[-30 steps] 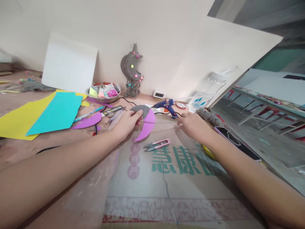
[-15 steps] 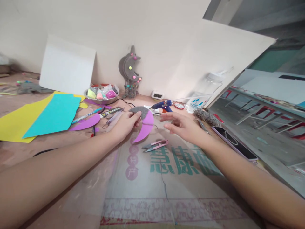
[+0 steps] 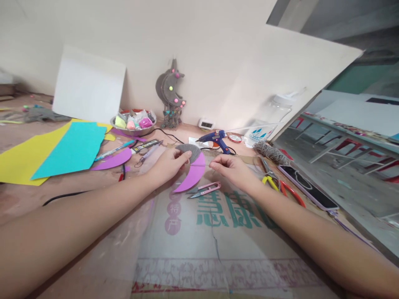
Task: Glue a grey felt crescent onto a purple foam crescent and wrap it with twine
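Note:
My left hand point(image 3: 168, 166) pinches a purple crescent point(image 3: 190, 177) near its upper end. Grey yarn point(image 3: 190, 151) is wound in close turns around that upper part, and the lower tip is bare purple. To its right, my right hand point(image 3: 230, 168) has thumb and fingers pressed together on the yarn's thin strand, which runs across the crescent toward it. Beneath the two hands, pink-handled thread snips point(image 3: 205, 189) lie on a printed sheet point(image 3: 193, 245). A blue glue gun point(image 3: 215, 138) is behind the hands.
Yellow sheets point(image 3: 18, 162) and a turquoise sheet point(image 3: 73, 149) lie at left. A bowl point(image 3: 134, 131) of coloured packets and a decorated grey moon point(image 3: 171, 93) are at the back. Scissors point(image 3: 271, 178), a yarn skein point(image 3: 271, 153), a bottle point(image 3: 268, 118) and a phone point(image 3: 307, 187) are at right.
My right hand has moved lower, its fingers closing from spread to a pinch, and the scissors show beside it. The crescent in my left hand has shifted slightly right and down.

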### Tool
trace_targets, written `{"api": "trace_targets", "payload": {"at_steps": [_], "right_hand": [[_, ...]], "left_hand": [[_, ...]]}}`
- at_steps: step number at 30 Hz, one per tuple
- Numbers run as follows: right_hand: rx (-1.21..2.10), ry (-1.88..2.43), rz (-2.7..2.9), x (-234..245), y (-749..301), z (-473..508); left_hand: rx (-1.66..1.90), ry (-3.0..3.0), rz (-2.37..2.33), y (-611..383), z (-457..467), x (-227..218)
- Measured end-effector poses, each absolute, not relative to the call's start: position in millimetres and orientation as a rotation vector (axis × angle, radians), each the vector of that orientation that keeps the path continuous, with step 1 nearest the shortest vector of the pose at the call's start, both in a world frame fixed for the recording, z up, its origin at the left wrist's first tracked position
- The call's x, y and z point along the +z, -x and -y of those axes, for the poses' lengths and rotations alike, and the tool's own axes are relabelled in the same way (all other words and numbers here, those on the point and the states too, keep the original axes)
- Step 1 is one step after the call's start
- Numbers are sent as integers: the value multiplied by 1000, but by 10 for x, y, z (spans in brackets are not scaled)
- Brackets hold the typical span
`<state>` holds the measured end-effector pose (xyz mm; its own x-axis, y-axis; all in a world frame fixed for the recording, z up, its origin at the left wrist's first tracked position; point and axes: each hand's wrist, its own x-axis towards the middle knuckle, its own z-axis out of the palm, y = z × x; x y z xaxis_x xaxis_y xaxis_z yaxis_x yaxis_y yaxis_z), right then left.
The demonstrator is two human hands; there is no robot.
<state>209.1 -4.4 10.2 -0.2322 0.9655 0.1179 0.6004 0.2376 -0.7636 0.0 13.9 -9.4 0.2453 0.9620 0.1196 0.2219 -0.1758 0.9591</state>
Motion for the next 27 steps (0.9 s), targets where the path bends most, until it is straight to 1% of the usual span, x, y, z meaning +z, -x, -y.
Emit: {"api": "trace_targets", "payload": {"at_steps": [3,9,12,22,27], "right_hand": [[812,1410,1896,60,-2119,11],[1110,1298,1700,122,-2015,116],[1223,1256,1708,129,-1938,198],[1395,1216,1774,95,-1927,214],[1420,1203,1820,77,-1932,202]], "left_hand": [[994,-1612,-1117,4,-144,-113],[984,-1639,-1102,8,-162,-142],[1014,-1675,-1109,7,-165,-147],[1072,-1670,-1121,2,-150,-137],[1078,-1665,-1123,-3,-147,-139]]}}
